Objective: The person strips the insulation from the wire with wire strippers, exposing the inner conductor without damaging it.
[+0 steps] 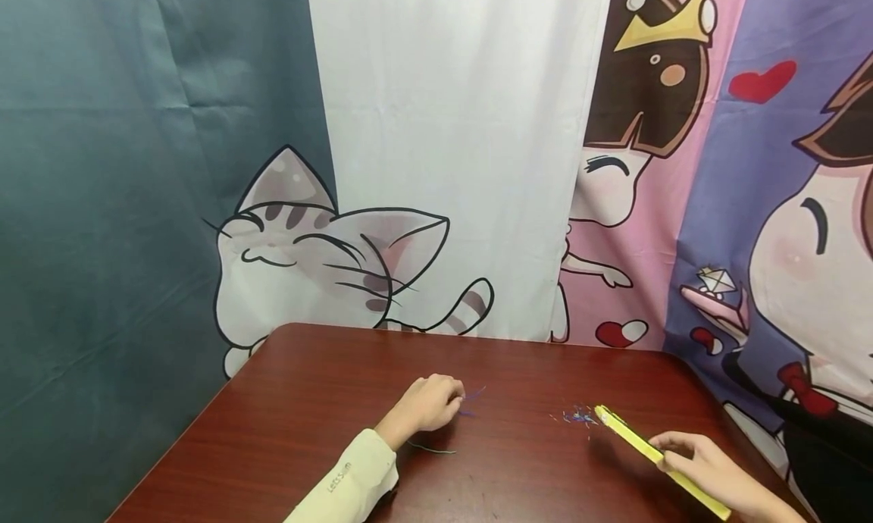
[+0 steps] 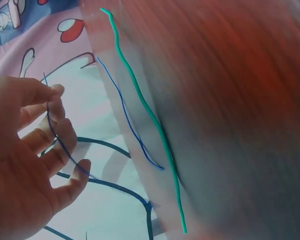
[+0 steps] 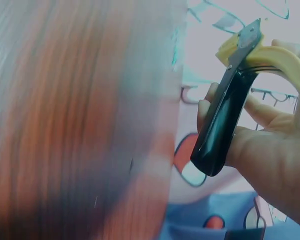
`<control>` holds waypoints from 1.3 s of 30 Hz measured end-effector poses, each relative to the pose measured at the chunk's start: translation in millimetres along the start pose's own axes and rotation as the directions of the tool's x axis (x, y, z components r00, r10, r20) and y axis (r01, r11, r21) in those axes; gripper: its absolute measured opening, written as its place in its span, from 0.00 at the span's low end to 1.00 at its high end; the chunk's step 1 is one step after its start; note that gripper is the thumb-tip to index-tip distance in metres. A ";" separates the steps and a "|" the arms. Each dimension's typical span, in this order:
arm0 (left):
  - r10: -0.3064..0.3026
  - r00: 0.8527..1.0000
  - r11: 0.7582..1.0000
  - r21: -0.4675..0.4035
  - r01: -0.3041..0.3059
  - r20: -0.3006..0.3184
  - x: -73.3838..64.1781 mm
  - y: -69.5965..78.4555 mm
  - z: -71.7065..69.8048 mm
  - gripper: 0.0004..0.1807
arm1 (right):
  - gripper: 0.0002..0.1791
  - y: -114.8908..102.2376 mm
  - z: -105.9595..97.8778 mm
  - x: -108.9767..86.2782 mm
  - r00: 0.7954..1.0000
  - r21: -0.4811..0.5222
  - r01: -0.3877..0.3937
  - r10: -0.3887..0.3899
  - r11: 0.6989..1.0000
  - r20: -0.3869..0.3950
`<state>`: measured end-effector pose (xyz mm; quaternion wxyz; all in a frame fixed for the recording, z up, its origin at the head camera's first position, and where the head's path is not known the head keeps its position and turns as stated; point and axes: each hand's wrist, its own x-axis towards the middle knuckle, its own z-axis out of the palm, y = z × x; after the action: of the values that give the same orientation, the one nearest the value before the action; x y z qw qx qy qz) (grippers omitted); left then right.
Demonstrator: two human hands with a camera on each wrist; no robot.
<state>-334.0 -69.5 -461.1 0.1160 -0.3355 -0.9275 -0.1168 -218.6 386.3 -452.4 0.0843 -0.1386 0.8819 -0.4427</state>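
In the left wrist view my left hand (image 2: 35,145) pinches a thin dark blue wire (image 2: 62,142) between thumb and forefinger, the wire running down across the other fingers. Beside it on the table lie a longer green wire (image 2: 150,115) and a shorter blue wire (image 2: 125,110). My right hand (image 1: 705,462) grips wire strippers (image 1: 634,440) with yellow and black handles, seen edge-on in the head view. Their metal head (image 3: 247,40) and black handle (image 3: 220,130) show in the right wrist view. The tool's tip points toward a scatter of small blue wire scraps (image 1: 580,415).
Both hands are over a reddish-brown wooden table (image 1: 355,356) with rounded far corners. Printed cloth curtains (image 1: 457,144) with cartoon figures hang right behind it and along the sides.
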 end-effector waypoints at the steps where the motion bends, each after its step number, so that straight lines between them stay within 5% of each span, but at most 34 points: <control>1: 0.003 1.000 1.000 -0.013 -0.003 -0.011 0.7 0.6 -0.4 0.06 | 0.17 -4.0 2.1 1.6 1.000 0.028 -0.022 0.022 0.999 -0.001; 12: 0.022 0.999 0.994 -0.107 -0.026 -0.037 4.6 17.0 -8.9 0.07 | 0.19 -35.8 26.4 18.5 0.987 0.366 -0.032 -0.030 0.930 0.161; 19: 0.028 0.998 0.984 -0.172 -0.037 -0.057 5.5 28.5 -13.9 0.06 | 0.27 -60.1 47.0 30.5 0.981 0.567 -0.120 0.009 0.815 0.194; 22: 0.029 0.997 0.980 -0.194 -0.041 -0.068 5.8 32.8 -15.4 0.07 | 0.29 -64.0 53.7 35.2 0.979 0.585 -0.098 -0.028 0.805 0.202; 26: 0.032 0.997 0.975 -0.217 -0.048 -0.077 6.0 37.6 -17.1 0.07 | 0.27 -67.7 65.5 38.4 0.988 0.568 -0.033 -0.061 0.822 0.144; 31: 0.043 0.995 0.971 -0.231 -0.063 -0.090 6.6 41.9 -19.1 0.07 | 0.25 -79.8 82.2 40.0 0.996 0.395 0.070 -0.043 0.916 -0.076; 34: 0.048 0.994 0.969 -0.238 -0.071 -0.100 7.4 44.0 -20.9 0.07 | 0.24 -89.6 90.0 41.8 0.978 0.287 0.071 -0.010 0.955 -0.208; 39: 0.045 0.990 0.961 -0.265 -0.080 -0.136 9.2 47.4 -24.2 0.08 | 0.24 -104.0 97.3 44.0 0.943 0.194 0.061 0.007 0.979 -0.333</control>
<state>-306.8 -35.7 -429.0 0.1324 -0.3691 -0.8826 -0.2594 -216.2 239.3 -427.7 -0.0580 -0.0649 0.8321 -0.5477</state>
